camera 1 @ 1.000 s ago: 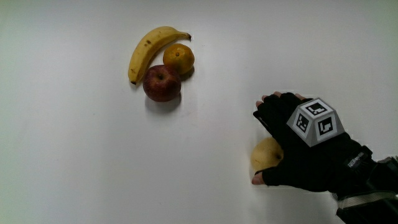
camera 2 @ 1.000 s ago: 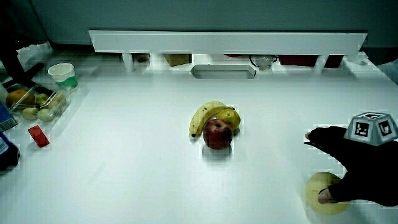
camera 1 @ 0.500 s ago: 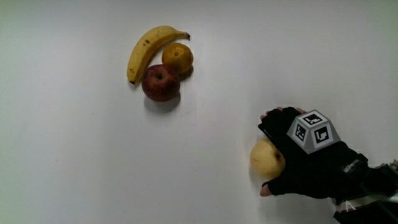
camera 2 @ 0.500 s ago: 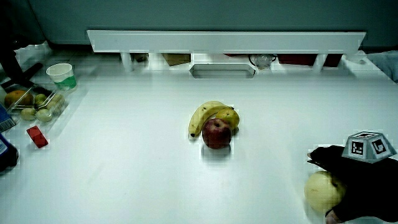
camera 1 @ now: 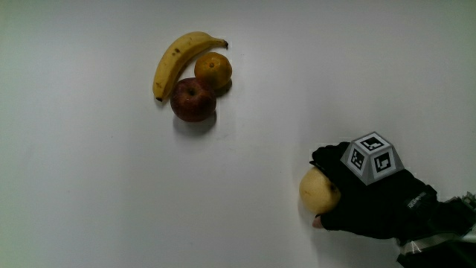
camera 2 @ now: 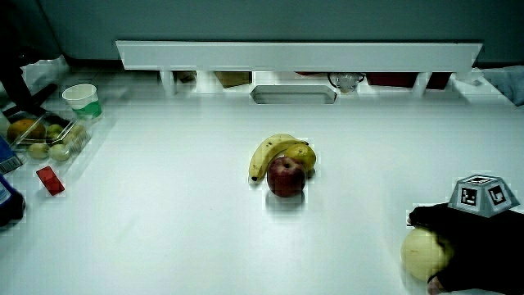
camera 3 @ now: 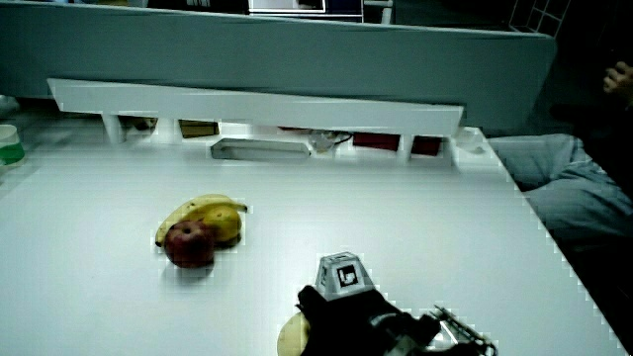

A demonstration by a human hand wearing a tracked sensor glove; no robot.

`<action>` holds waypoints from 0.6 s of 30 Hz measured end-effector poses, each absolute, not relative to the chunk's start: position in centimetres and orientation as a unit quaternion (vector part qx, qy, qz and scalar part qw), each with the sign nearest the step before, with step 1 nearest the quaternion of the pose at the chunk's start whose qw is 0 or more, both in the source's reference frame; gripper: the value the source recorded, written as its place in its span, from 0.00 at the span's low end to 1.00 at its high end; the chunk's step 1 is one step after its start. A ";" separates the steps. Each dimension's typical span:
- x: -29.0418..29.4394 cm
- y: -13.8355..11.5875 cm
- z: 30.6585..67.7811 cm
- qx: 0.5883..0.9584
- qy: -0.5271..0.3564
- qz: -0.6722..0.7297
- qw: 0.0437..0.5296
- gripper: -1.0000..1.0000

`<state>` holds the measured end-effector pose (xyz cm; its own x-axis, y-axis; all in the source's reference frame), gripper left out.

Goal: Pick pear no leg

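Clamped around the pear (camera 1: 318, 191) with curled fingers (camera 1: 327, 158), thumb under it: the hand (camera 1: 372, 197), close to the person's edge of the table (camera 1: 89, 193). Half hidden by the glove, the pear; only a pale sliver showing in a side view (camera 3: 290, 339). Hard to say whether lifted or resting on the table, possibly just clear. Cut off at the frame edge, the forearm. Roughly at ten o'clock from the hand, well apart: banana (camera 1: 178, 59), orange (camera 1: 213, 71) and apple (camera 1: 193, 100), touching in a cluster. Compared with half a second ago, barely any change; versus a second ago, more of the pear showing, fingers wrapped closer.
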<state>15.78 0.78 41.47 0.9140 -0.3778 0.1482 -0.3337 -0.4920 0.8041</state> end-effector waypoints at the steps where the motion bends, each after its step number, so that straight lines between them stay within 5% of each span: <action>1: 15.7 0.8 41.3 0.866 -0.206 -0.026 0.454 0.71; 11: 15.3 0.6 40.9 0.880 -0.220 -0.029 0.421 1.00; 18: 14.8 0.0 39.3 0.886 -0.228 -0.024 0.403 1.00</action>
